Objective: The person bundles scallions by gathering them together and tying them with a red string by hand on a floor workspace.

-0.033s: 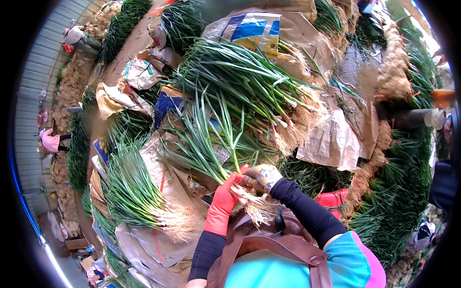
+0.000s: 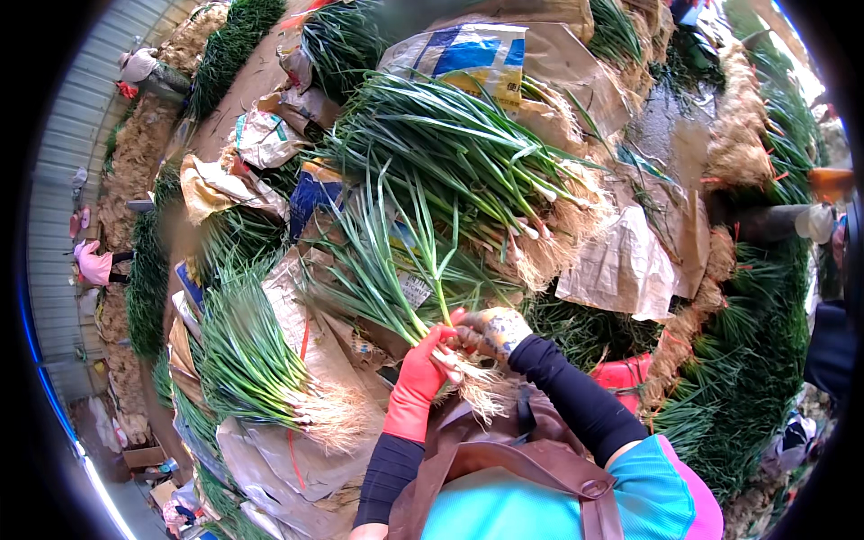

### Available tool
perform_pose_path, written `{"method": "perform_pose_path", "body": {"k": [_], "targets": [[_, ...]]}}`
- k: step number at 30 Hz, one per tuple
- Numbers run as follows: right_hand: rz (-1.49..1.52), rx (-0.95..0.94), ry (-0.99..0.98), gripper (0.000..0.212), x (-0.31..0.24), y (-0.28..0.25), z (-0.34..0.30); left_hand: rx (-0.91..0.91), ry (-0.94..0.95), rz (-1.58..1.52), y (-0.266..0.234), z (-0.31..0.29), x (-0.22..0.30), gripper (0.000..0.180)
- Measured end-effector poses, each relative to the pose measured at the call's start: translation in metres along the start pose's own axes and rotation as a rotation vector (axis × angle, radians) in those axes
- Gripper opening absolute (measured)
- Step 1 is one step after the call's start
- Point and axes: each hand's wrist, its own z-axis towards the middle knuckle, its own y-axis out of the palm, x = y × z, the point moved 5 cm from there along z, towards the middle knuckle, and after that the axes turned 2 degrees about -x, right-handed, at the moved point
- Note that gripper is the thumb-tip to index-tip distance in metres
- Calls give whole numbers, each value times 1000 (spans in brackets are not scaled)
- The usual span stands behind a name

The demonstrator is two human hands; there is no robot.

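My left hand, in a red glove, is closed round the lower stems of a few green onions. Their leaves point away from me and their pale roots hang toward my apron. Against the white ends of those stems, my right hand in a patterned, soiled glove has its fingers bent in a pinch; the fingertips are partly hidden. Beyond my hands lies a large loose heap of green onions, roots to the right. A sorted bunch rests on brown paper to the left, roots toward me.
Paper sacks and a printed sack lie around the heap. Red ties show beneath the left bunch. A red object stands right of my arm. Long rows of stacked bundles line the right side. Other people are at far left.
My right hand has shifted very slightly to the right at the stem ends. My left hand and the green onions stay in place.
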Motion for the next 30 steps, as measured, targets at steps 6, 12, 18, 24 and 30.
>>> {"method": "perform_pose_path", "body": {"k": [6,12,18,24,30], "targets": [[-600,-187,317,29,69,11,2,166,49,134,6,-14,11,25],[1315,-203,355,42,72,75,64,113,57,126,11,-23,15,27],[2179,-412,68,46,-7,69,67,-84,182,-174,24,-36,-9,32],[1820,-446,105,58,17,66,63,-187,224,-238,44,-25,-9,39],[784,-467,6,52,46,37,-9,-125,175,-192,35,-21,-9,42]]}}
